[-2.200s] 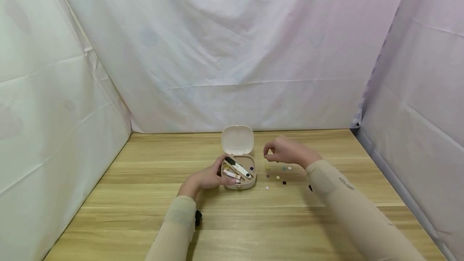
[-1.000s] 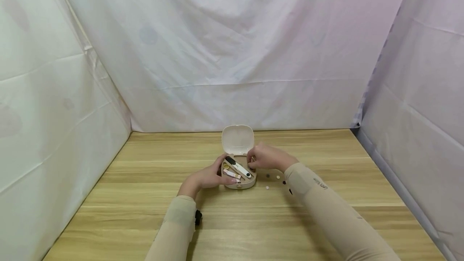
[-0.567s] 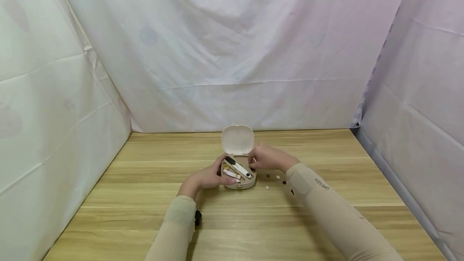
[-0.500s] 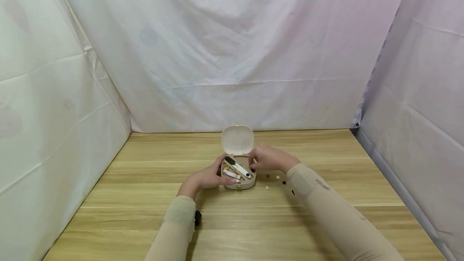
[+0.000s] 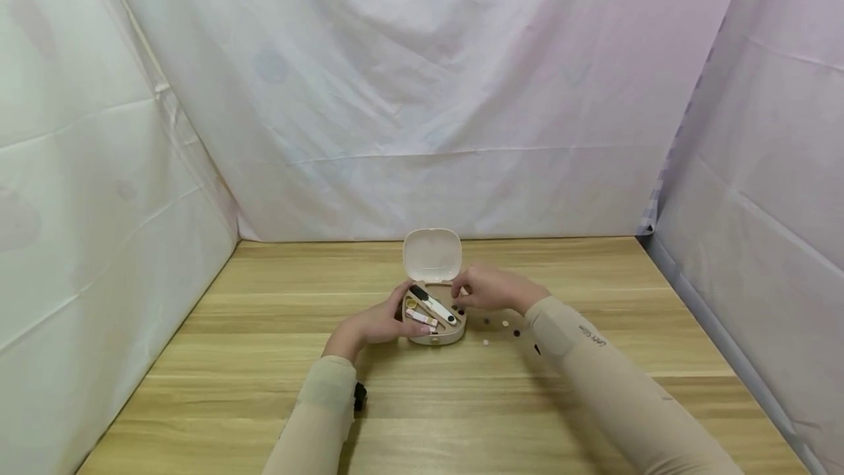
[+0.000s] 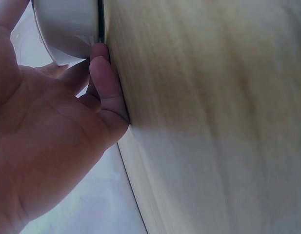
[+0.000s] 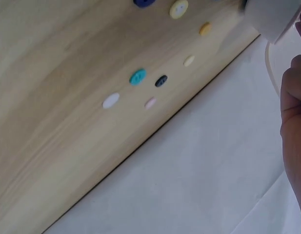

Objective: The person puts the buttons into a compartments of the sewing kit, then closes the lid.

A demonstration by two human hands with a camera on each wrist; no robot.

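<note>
A cream sewing box [image 5: 437, 339] stands on the table with its lid [image 5: 432, 253] raised. My left hand [image 5: 379, 322] grips its left side, thumb over the front rim; the left wrist view shows curled fingers against the white box wall [image 6: 74, 29]. Inside lie a slender white tool [image 5: 437, 308] with a black end, a gold ring-shaped piece [image 5: 412, 303] and a pink-and-white strip [image 5: 420, 317]. My right hand [image 5: 491, 287] hovers at the right compartment, thumb and fingertip apart, above two dark buttons [image 5: 460, 311]. Its fingertips are mostly cut off in the right wrist view.
Several loose buttons lie on the table right of the box, among them a teal button [image 7: 137, 76], a yellow button [image 7: 178, 9] and a white button [image 7: 110, 100]. Pale cloth [image 5: 422, 94] hangs behind the table and along both sides.
My right hand has come left from above the loose buttons to the box, dipped into its right compartment and lifted slightly. Two dark buttons show there now, one before. The left hand has stayed put.
</note>
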